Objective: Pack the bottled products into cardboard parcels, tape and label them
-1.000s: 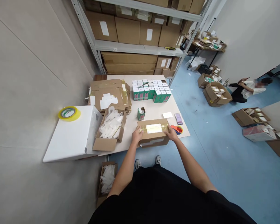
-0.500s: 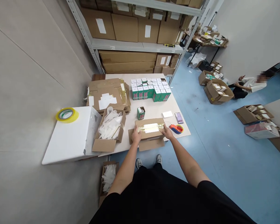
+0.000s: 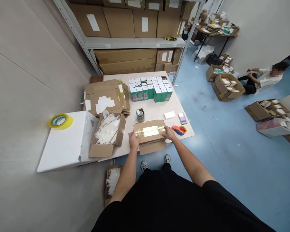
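A small cardboard carton [image 3: 149, 131] lies at the front of the table, with clear tape and a white label [image 3: 150, 130] across its top. Loose flaps [image 3: 152, 147] spread out at its base. My left hand [image 3: 134, 140] grips its left end, and my right hand [image 3: 168, 132] presses on its right end. An orange and blue tape dispenser [image 3: 179, 130] sits just beyond my right hand. Several green and white product boxes [image 3: 149, 91] stand in a block further back, with a single one [image 3: 140, 115] nearer me.
The pale table [image 3: 154, 111] holds flattened cardboard [image 3: 105, 98] and an open carton of white plastic [image 3: 107, 132]. To the left lies a white board [image 3: 67, 143] with a tape roll [image 3: 60, 121]. Metal shelving [image 3: 135, 43] stands behind. A seated person [image 3: 265, 77] is among floor cartons [image 3: 228, 87].
The carton's flaps now spread more visibly at its left and front, and my right hand sits closer in on it. My view has swung, shifting the scene left.
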Demonstrator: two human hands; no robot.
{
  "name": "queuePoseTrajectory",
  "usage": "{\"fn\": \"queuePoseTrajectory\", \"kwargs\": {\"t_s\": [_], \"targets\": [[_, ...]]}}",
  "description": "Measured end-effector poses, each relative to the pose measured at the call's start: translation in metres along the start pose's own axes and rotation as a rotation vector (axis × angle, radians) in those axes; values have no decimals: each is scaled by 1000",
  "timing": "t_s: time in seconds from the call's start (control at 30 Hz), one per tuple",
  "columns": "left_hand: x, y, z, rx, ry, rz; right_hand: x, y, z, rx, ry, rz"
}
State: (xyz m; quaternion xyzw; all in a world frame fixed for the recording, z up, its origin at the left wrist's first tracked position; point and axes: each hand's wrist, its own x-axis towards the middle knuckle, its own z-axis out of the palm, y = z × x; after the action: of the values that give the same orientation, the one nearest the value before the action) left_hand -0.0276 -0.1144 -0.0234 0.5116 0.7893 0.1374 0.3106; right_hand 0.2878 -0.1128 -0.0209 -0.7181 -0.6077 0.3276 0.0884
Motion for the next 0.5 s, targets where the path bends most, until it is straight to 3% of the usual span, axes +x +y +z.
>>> {"fn": "queuePoseTrajectory", "kwargs": {"t_s": [0.1,0.23,0.37,0.5], "targets": [[0,4,0,40,18,-26,5,20,-7,109,26,-132],[2,9,3,81,51,-92,17,60,-28,198,202,-240],[5,11,10,82,75,-83,35,110,-49,195,251,-90],[6,20,25,67,96,-129,51,159,-51,123,220,104]]}}
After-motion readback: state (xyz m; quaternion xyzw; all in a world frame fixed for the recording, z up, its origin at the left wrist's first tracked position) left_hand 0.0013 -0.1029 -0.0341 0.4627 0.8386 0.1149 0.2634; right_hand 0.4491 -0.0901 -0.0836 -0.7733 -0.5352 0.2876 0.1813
